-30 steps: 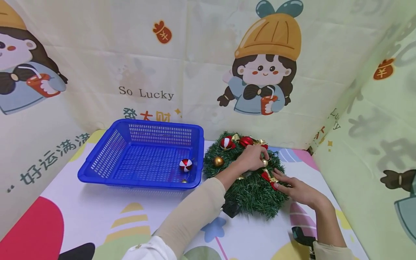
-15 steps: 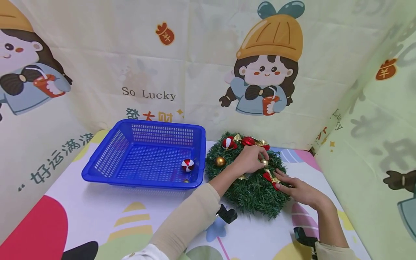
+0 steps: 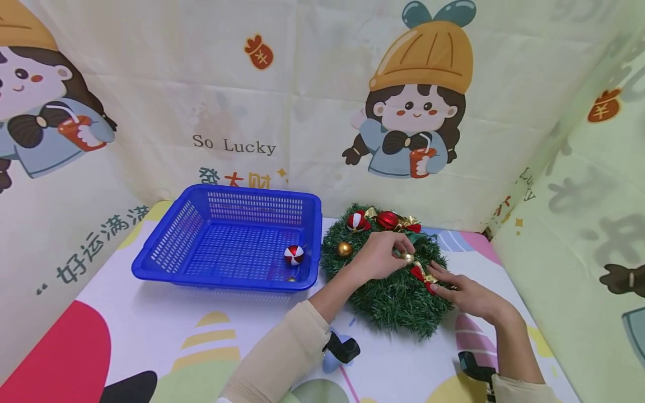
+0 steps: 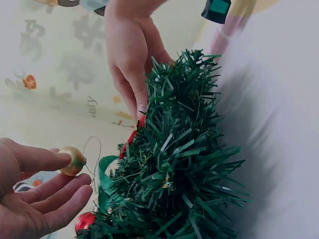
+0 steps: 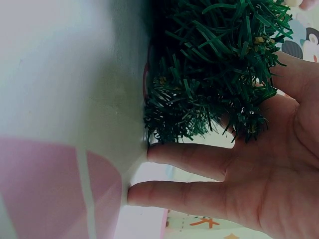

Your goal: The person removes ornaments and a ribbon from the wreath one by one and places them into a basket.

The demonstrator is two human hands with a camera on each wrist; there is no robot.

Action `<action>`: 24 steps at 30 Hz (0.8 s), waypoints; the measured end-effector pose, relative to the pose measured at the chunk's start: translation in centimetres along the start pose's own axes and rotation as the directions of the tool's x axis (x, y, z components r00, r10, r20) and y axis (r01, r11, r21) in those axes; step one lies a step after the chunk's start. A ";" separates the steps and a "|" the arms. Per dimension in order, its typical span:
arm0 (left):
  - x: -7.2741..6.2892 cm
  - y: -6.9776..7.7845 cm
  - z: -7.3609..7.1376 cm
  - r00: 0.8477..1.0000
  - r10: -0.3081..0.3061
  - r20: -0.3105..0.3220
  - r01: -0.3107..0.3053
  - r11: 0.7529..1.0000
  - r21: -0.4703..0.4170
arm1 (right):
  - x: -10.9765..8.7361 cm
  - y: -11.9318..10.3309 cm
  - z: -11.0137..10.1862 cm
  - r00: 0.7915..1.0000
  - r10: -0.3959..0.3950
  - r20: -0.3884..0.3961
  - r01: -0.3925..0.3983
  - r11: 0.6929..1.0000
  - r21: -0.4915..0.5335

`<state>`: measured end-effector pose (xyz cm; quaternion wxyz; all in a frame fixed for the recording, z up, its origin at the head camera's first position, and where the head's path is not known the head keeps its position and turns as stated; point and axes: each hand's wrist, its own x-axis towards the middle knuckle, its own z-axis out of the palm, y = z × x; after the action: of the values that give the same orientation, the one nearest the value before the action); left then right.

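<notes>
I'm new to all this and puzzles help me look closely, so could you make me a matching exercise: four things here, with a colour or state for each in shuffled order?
Things:
1. basket
2. left grip
3. wreath
4. right grip

Colour or state:
A. spread against the wreath's edge
B. green and bushy
C. blue, with slotted walls
D. pinching a gold ball

Pairs: 1-C, 2-D, 3-B, 4-A

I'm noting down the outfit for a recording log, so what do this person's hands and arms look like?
The left hand and right hand are ungloved. The left sleeve and right sleeve are beige. An angular black mount sticks out beside each: left mount, right mount.
</notes>
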<state>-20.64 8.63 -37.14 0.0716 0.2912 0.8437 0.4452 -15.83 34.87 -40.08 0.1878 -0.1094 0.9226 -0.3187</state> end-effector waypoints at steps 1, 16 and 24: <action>-0.2 0.0 0.0 1.000 0.006 -0.003 -0.006 1.000 -0.001 | 0.0 0.0 0.0 1.000 0.002 0.000 -0.002 1.000 -0.002; -3.5 1.1 -2.5 0.997 0.031 -0.074 -0.037 0.995 -0.090 | -0.1 -0.1 0.0 1.000 -0.006 -0.003 0.006 1.000 0.010; -5.4 0.2 -4.8 0.994 0.027 -0.109 -0.039 0.993 -0.110 | -0.1 -0.2 -0.1 1.000 -0.014 -0.002 0.014 1.000 0.009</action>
<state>-17.93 2.33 -34.88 0.0349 0.2761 0.8153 0.5078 -15.73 34.79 -39.87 0.1852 -0.1147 0.9206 -0.3241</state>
